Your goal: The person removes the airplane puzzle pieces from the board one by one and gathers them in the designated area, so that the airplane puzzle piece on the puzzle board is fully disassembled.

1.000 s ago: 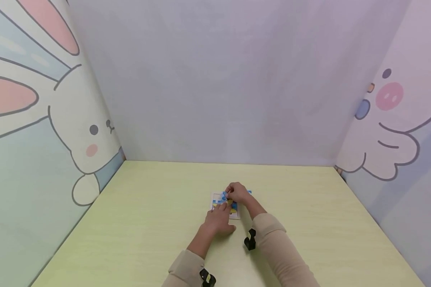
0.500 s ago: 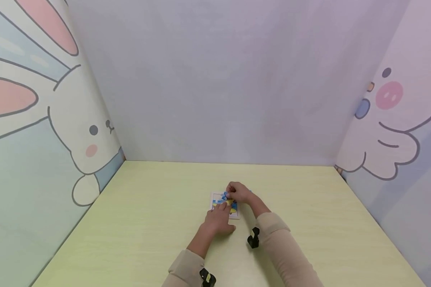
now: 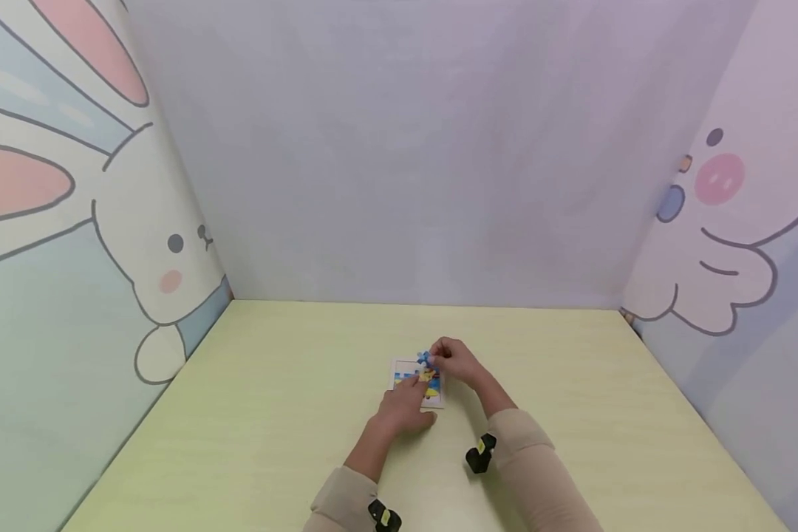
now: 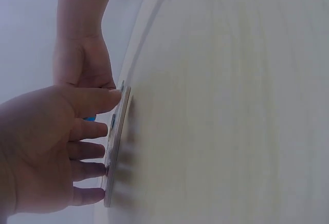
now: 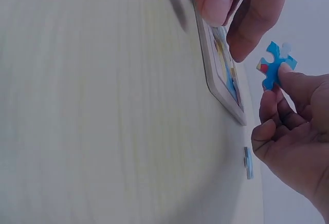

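My right hand [image 3: 457, 362] pinches a blue jigsaw piece [image 5: 276, 64] with a small red and yellow patch between thumb and fingers. It holds the piece above the far side of a framed jigsaw puzzle [image 3: 439, 403], apart from the board in the right wrist view. My left hand [image 3: 402, 408] rests on the puzzle's near part, its fingers nearly straight and fingertips touching the board. In the left wrist view the puzzle's edge [image 4: 117, 147] appears side-on under those fingers. Blue and yellow pieces fill part of the frame; the left hand covers some of them.
A loose jigsaw piece [image 5: 249, 162] lies on the table beyond the frame in the right wrist view. The pale yellow table [image 3: 273, 384] extends around the puzzle. A grey back wall [image 3: 425, 185] and printed side walls enclose it.
The right hand has moved slightly to the right and lifted the blue jigsaw piece, now more plainly visible above the puzzle. The left hand has stayed in place on the board.
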`<state>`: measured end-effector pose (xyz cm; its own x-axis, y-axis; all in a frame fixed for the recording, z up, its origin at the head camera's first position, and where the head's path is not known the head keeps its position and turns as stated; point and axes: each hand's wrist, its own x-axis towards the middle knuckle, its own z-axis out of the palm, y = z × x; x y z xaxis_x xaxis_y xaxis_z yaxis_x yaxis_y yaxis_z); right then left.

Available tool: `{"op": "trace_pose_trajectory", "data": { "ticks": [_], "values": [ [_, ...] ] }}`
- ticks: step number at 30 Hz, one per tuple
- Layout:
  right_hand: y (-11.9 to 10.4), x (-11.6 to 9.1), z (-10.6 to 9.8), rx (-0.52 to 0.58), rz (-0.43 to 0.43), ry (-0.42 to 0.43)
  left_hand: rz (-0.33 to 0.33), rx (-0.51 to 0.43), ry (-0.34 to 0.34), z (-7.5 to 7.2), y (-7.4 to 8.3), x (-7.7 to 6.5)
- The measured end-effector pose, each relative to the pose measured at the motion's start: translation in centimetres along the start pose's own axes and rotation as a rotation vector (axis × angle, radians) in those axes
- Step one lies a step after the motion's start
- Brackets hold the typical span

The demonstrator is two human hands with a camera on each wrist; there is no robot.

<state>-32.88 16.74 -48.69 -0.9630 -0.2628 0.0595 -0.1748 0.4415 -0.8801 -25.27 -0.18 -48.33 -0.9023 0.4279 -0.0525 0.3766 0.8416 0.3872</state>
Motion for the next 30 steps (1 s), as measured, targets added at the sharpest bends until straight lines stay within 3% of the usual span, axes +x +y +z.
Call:
{"op": "trace_pose_trajectory", "data": {
  "ticks": [4,9,14,23,30],
  "values": [
    [0.5,-1.0,-0.6,0.058,-0.004,0.038,0.022,0.026,0.062,0.1,0.4,-0.2],
    [0.9,-1.7,-1.6,0.09,-0.029,0.083,0.054,0.053,0.091,0.2,1.4,0.0],
    [1.2,-2.1,-2.5,0.103,-0.028,0.093,0.039,0.074,0.075,0.9,2.0,0.4],
    [2.5,-2.5,-4.8,0.092,0.031,0.123,0.001,0.125,-0.011,1.2,2.0,0.6],
    [3.5,-3.1,-6.3,0.042,0.095,0.172,-0.001,0.142,-0.032,1.6,1.9,0.4]
  ]
}}
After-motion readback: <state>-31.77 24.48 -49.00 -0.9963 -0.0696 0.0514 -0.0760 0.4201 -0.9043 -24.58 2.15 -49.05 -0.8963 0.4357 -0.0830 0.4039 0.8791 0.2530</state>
